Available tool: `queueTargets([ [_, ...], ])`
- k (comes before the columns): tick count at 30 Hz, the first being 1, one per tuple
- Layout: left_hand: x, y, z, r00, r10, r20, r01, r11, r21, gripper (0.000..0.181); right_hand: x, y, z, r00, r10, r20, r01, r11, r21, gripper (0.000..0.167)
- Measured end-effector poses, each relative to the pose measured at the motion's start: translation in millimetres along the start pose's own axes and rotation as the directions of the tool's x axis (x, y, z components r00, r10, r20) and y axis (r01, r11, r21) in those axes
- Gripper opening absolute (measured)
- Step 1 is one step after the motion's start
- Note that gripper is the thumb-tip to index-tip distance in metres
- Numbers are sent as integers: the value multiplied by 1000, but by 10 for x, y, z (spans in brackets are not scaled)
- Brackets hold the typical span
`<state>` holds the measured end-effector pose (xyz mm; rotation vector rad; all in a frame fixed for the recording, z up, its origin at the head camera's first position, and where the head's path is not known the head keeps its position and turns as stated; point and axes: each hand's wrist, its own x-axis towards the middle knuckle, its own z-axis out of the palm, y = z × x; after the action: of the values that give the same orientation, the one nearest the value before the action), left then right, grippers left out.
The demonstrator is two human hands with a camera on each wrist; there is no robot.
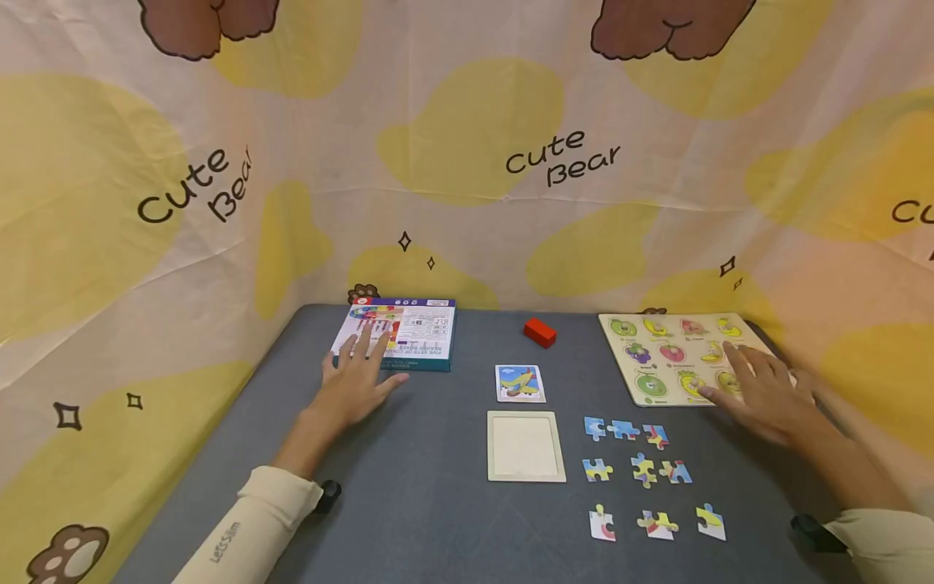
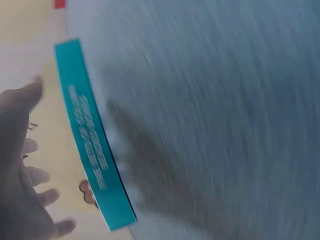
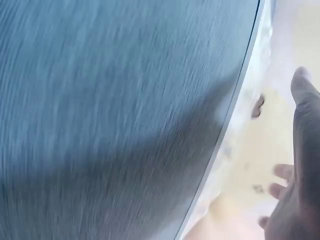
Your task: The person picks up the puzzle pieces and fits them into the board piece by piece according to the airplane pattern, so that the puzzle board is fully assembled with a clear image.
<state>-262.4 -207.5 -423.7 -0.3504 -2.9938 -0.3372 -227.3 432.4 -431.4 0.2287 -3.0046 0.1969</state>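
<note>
My left hand (image 1: 355,383) is spread over the front part of a flat box (image 1: 430,332) at the back left. In the left wrist view that hand (image 2: 25,165) has its fingers apart, beside the box's teal side (image 2: 95,140); a gap shows between them. At the right, my right hand (image 1: 773,397) reaches over the right part of a fruit picture board (image 1: 660,377), fingers spread. The right wrist view shows this hand (image 3: 305,170) with nothing in it. Whether either hand touches what lies below it, I cannot tell.
Between the hands lie a red block (image 1: 540,332), an airplane picture card (image 1: 520,384) and a square tray (image 1: 490,446). Several puzzle pieces (image 1: 643,470) lie in three rows right of the tray. A printed cloth (image 1: 467,162) hangs behind and beside the grey table (image 1: 416,503).
</note>
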Motion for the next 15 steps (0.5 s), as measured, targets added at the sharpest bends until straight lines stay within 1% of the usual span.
queueTargets([
  [2, -11, 81, 26, 1000, 17, -12, -17, 998, -66, 86, 9, -110, 17, 1000, -7, 19, 6, 999, 36, 101],
  [3, -20, 133, 37, 1000, 26, -17, -28, 994, -106, 84, 14, -171, 23, 1000, -12, 21, 12, 999, 38, 101],
  [6, -50, 304, 81, 999, 42, -9, -43, 974, -224, 80, 29, -383, 19, 999, -35, 39, 33, 998, 49, 100],
  [9, -74, 508, 131, 998, 67, 2, -62, 936, -346, 71, 51, -626, 6, 996, -63, 62, 58, 996, 72, 99],
  [11, -83, 645, 165, 997, 74, 17, -61, 908, -414, 64, 63, -777, 9, 993, -89, 72, 84, 994, 76, 97],
  [15, -89, 881, 241, 994, 95, 51, -56, 860, -507, 55, 69, -1049, 41, 986, -138, 96, 130, 988, 88, 94],
])
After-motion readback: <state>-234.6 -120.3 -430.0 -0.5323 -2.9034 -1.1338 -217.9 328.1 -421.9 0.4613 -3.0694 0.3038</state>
